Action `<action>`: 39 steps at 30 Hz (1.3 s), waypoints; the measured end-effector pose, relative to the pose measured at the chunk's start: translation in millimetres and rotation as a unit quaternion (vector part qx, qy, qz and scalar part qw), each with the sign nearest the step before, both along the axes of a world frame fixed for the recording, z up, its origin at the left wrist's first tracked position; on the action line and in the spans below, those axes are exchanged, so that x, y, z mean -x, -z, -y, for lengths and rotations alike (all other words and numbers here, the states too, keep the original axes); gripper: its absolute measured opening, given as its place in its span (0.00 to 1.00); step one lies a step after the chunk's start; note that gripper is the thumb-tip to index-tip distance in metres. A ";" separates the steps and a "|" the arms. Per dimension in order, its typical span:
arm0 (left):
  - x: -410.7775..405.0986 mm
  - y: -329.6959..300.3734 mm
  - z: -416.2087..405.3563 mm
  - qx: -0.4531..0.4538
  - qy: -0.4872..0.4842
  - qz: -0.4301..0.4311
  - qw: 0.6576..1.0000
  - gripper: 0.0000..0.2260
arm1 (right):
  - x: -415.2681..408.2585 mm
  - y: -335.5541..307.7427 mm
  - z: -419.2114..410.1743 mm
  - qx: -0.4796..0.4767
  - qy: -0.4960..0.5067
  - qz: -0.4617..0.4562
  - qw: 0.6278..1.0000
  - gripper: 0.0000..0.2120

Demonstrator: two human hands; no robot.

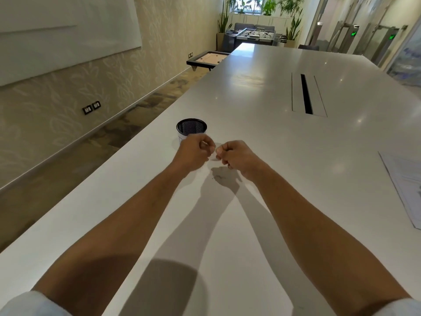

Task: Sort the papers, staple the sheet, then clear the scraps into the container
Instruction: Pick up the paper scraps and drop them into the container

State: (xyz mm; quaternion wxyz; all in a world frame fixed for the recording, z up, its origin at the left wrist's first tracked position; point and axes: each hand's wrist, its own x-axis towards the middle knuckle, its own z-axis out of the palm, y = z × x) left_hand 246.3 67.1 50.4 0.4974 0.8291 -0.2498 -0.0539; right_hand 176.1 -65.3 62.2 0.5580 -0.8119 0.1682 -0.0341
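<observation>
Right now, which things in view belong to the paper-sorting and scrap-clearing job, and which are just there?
Job: left hand, right hand, both curled; black mesh container; papers at the table's right edge.
Just there: cable slot, whiteboard, foosball table, potted plants.

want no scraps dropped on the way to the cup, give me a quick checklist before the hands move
1. Container upright, mouth open: ok.
2. Container within reach, just beyond the left hand: ok.
3. Left hand grip closed: ok; what it holds: cannot tell.
4. Right hand grip closed: ok; contents: cannot tell.
5. Small specks on the table under the hands, scraps or not: cannot tell.
6. Papers set aside at the right edge, out of the path: ok.
</observation>
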 end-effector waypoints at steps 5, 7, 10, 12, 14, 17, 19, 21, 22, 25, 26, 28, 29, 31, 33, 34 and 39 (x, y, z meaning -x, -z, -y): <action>-25.4 -41.1 -8.5 0.037 -0.053 0.038 0.997 0.12 | -27.1 -36.2 -4.9 0.005 0.009 0.055 0.998 0.10; -39.8 -51.5 -13.3 0.041 -0.073 0.036 0.996 0.12 | -42.2 -46.0 -8.1 0.012 0.011 0.066 0.998 0.11; -54.7 -59.8 -16.8 0.019 -0.097 0.054 0.994 0.09 | -67.1 -51.2 -13.8 0.048 0.026 0.061 0.997 0.08; -59.0 -60.1 -16.7 -0.010 -0.106 0.079 0.991 0.06 | -81.2 -48.5 -18.4 0.084 0.042 0.064 0.994 0.06; -62.2 -56.6 -15.5 -0.047 -0.100 0.111 0.988 0.06 | -90.2 -44.4 -22.1 0.145 0.048 0.069 0.986 0.08; -67.6 -48.3 -16.1 -0.071 -0.093 0.129 0.985 0.09 | -95.0 -39.6 -22.5 0.205 0.044 0.077 0.975 0.12; -69.8 -43.3 -17.6 -0.084 -0.100 0.138 0.982 0.11 | -95.2 -37.5 -19.5 0.210 0.043 0.079 0.973 0.12; -70.3 -40.5 -18.1 -0.092 -0.103 0.145 0.980 0.12 | -92.6 -36.0 -17.2 0.203 0.047 0.093 0.974 0.10; -69.5 -40.4 -17.8 -0.092 -0.104 0.149 0.979 0.12 | -91.2 -35.5 -16.2 0.195 0.053 0.105 0.974 0.09; -67.3 -41.9 -16.6 -0.086 -0.111 0.156 0.978 0.10 | -88.1 -34.8 -15.2 0.166 0.068 0.132 0.975 0.04; -67.1 -42.3 -16.2 -0.084 -0.113 0.154 0.978 0.09 | -87.9 -34.5 -15.1 0.164 0.068 0.135 0.975 0.03; -67.4 -42.3 -15.3 -0.083 -0.110 0.151 0.979 0.07 | -87.7 -34.1 -15.0 0.162 0.069 0.138 0.975 0.04; -67.1 -42.1 -15.2 -0.084 -0.107 0.151 0.979 0.07 | -87.2 -33.8 -14.9 0.161 0.071 0.138 0.975 0.06; -66.3 -41.6 -14.8 -0.088 -0.100 0.156 0.979 0.08 | -85.6 -33.2 -14.1 0.160 0.065 0.142 0.975 0.09; -64.4 -40.9 -14.5 -0.079 -0.095 0.162 0.979 0.08 | -82.8 -32.8 -14.1 0.159 0.047 0.146 0.975 0.12; -62.6 -40.4 -14.7 -0.071 -0.097 0.165 0.979 0.08 | -80.8 -32.7 -14.0 0.158 0.042 0.147 0.976 0.14; -44.5 -38.4 -14.3 -0.041 -0.100 0.195 0.975 0.10 | -67.2 -32.6 -7.0 0.140 0.056 0.152 0.977 0.19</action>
